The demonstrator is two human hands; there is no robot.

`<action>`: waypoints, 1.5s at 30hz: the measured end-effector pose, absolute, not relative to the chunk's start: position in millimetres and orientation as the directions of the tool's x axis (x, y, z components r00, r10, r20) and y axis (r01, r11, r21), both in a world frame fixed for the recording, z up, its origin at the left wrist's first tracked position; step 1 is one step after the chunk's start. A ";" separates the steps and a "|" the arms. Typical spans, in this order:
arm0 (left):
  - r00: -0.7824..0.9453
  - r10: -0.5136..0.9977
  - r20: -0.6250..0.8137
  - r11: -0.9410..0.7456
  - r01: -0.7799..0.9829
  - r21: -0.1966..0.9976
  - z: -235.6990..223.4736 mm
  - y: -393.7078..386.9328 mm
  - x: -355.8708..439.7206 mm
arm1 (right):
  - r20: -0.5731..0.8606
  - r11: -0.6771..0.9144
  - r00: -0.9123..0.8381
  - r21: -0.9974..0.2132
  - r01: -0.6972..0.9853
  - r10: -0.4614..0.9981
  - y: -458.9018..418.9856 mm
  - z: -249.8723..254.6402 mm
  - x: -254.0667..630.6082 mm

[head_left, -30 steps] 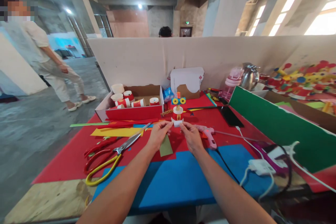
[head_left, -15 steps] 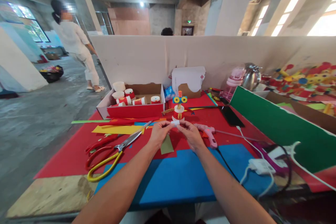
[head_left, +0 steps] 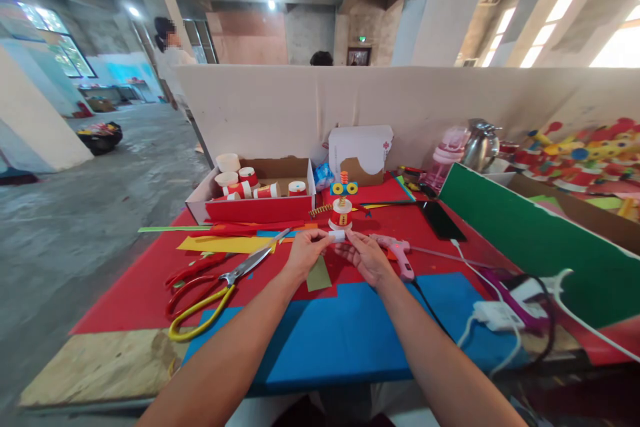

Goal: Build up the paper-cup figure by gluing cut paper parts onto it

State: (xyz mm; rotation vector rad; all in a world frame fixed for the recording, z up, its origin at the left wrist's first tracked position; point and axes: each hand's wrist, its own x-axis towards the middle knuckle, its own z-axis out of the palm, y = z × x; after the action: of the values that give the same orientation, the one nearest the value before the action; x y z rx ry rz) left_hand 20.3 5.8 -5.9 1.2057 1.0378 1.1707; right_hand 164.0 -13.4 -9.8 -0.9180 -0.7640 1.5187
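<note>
A small white paper roll (head_left: 337,236) is pinched at its left end by the thumb and fingers of my left hand (head_left: 306,255). My right hand (head_left: 367,259) is at the roll's right end, its fingers apart and slightly curled; whether a fingertip touches the roll is hard to tell. Just behind the roll stands a paper-cup figure (head_left: 342,215) with a spring neck, spring arm and yellow ring eyes. To the right of my right hand lies a pink glue gun (head_left: 400,257). An olive paper piece (head_left: 319,275) lies below my hands.
Large scissors (head_left: 235,278) with red and yellow handles lie at left, near yellow paper (head_left: 210,245). A box (head_left: 260,210) of paper cups stands behind. At right are a phone (head_left: 442,221), a power strip with cables (head_left: 500,315) and a green-sided box (head_left: 530,240). A person (head_left: 173,63) is beyond the partition.
My right fingers have loosened and spread from the paper roll, while my left hand keeps hold of it. The person in white has walked rightward behind the partition.
</note>
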 end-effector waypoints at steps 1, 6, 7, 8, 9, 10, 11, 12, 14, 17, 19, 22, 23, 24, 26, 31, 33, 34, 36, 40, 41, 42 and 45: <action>0.139 0.990 0.014 0.001 -0.111 0.994 -6.2 5.9 20.0 | -0.141 -0.153 -0.061 -0.861 -0.484 0.988 -13.3 -10.2 164.4; 0.190 0.982 -0.001 0.030 -0.151 0.988 -6.6 6.8 18.2 | -0.168 -0.191 -0.090 -0.849 -0.492 0.982 -12.6 -12.7 165.6; 0.191 0.982 -0.003 0.032 -0.148 0.988 -6.6 7.0 18.0 | -0.170 -0.190 -0.086 -0.848 -0.494 0.982 -12.5 -13.0 165.7; 0.190 0.982 -0.006 0.034 -0.145 0.989 -6.6 7.2 18.0 | -0.168 -0.184 -0.078 -0.849 -0.495 0.983 -12.3 -13.3 165.8; 0.187 0.982 -0.008 0.035 -0.140 0.990 -6.8 7.4 18.0 | -0.162 -0.174 -0.066 -0.852 -0.495 0.984 -12.2 -13.6 165.8; 0.184 0.983 -0.008 0.034 -0.134 0.990 -6.9 7.5 18.2 | -0.155 -0.160 -0.053 -0.856 -0.492 0.987 -12.1 -13.9 165.7; 0.179 0.984 -0.008 0.032 -0.130 0.991 -7.1 7.5 18.4 | -0.146 -0.147 -0.039 -0.861 -0.487 0.988 -12.0 -14.3 165.7; 0.176 0.984 -0.007 0.030 -0.125 0.992 -7.3 7.5 18.6 | -0.138 -0.133 -0.026 -0.867 -0.480 0.990 -11.8 -14.9 165.5; 0.171 0.985 -0.008 0.028 -0.111 0.993 -7.8 7.3 19.2 | -0.122 -0.110 -0.005 -0.880 -0.461 0.993 -11.1 -16.6 165.0; 0.162 0.987 -0.008 0.025 -0.108 0.994 -8.1 7.1 20.1 | -0.103 -0.081 0.026 -0.898 -0.433 0.994 -9.7 -19.0 163.8; 0.161 0.987 -0.011 0.030 -0.117 0.993 -8.0 7.1 20.5 | -0.094 -0.071 0.035 -0.905 -0.419 0.995 -9.0 -19.6 163.4; 0.158 0.987 -0.015 0.036 -0.129 0.991 -7.6 7.3 20.5 | -0.094 -0.083 0.005 -0.902 -0.423 0.996 -9.2 -17.7 164.2; 0.158 0.987 -0.016 0.037 -0.130 0.991 -7.6 7.4 20.3 | -0.103 -0.097 -0.011 -0.898 -0.429 0.995 -9.6 -16.7 164.7; 0.159 0.987 -0.015 0.036 -0.129 0.991 -7.5 7.4 20.2 | -0.112 -0.112 -0.025 -0.896 -0.430 0.993 -10.1 -15.7 165.1; 0.163 0.987 -0.013 0.033 -0.120 0.992 -7.7 7.4 19.9 | -0.125 -0.129 -0.036 -0.904 -0.409 0.991 -11.1 -14.1 165.6; 0.188 0.982 -0.019 0.037 -0.097 0.995 -9.4 8.1 20.0 | -0.088 -0.075 0.028 -0.951 -0.299 0.996 -12.4 -14.2 163.4; 0.209 0.977 -0.035 0.062 -0.122 0.991 -11.4 9.3 20.1 | -0.058 -0.040 0.063 -0.963 -0.266 0.996 -12.2 -15.1 161.5; 0.212 0.976 -0.044 0.073 -0.132 0.989 -12.7 10.0 20.1 | -0.045 -0.024 0.077 -0.968 -0.250 0.996 -12.1 -15.4 160.5; 0.200 0.978 -0.050 0.079 -0.136 0.988 -15.1 11.5 20.1 | -0.028 -0.005 0.100 -0.975 -0.223 0.995 -12.0 -15.9 158.6; 0.150 0.989 -0.018 0.036 -0.117 0.992 -16.6 12.7 19.9 | -0.032 -0.009 0.099 -0.974 -0.225 0.995 -12.8 -15.0 156.0; 0.134 0.991 -0.005 0.020 -0.110 0.994 -16.2 12.5 20.0 | -0.036 -0.015 0.085 -0.972 -0.233 0.996 -13.1 -14.5 155.7; 0.120 0.993 0.009 0.003 -0.100 0.995 -15.7 12.2 20.2 | -0.039 -0.020 0.071 -0.970 -0.241 0.997 -13.3 -14.1 155.6; 0.101 0.993 0.061 -0.056 -0.056 0.997 -14.7 10.7 21.5 | -0.030 -0.016 0.052 -0.969 -0.246 0.998 -13.3 -13.6 155.5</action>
State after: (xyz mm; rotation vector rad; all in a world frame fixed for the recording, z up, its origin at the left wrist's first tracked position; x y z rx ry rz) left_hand 21.5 10.7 -14.7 1.2597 1.0661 1.1997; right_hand 155.5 -13.3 -13.6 -1.0667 -0.9745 1.2926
